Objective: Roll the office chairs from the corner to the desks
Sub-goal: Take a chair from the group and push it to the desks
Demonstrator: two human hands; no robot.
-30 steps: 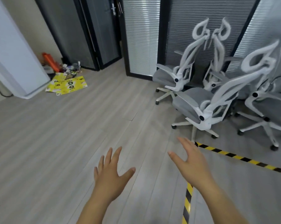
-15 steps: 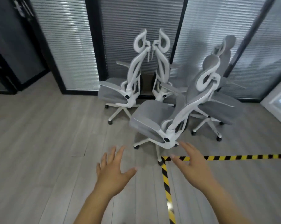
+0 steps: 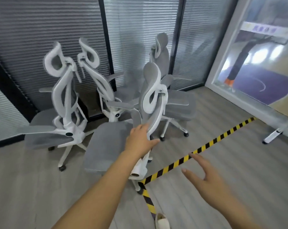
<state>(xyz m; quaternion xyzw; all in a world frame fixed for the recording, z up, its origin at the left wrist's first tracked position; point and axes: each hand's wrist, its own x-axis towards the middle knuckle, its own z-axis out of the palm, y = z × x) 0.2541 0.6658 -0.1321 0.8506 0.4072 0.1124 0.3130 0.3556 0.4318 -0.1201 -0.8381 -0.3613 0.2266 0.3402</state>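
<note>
Over in the far corner, against glass walls hung with grey blinds [image 3: 45,30], four grey-and-white office chairs [image 3: 105,90] stood bunched together. The nearest chair [image 3: 105,146] was turned with its seat to the left, one caster beside the corner of the yellow-and-black floor tape [image 3: 206,146]. The person's left hand [image 3: 138,141] lay against the white edge of that chair's backrest, fingers nearly straight and thumb spread, not closed round it. The right hand [image 3: 204,177] hung wide open above the wooden floor [image 3: 40,187], fingers splayed, touching nothing, on the near side of the tape. A pale shoe [image 3: 162,222] showed at the near edge.
</note>
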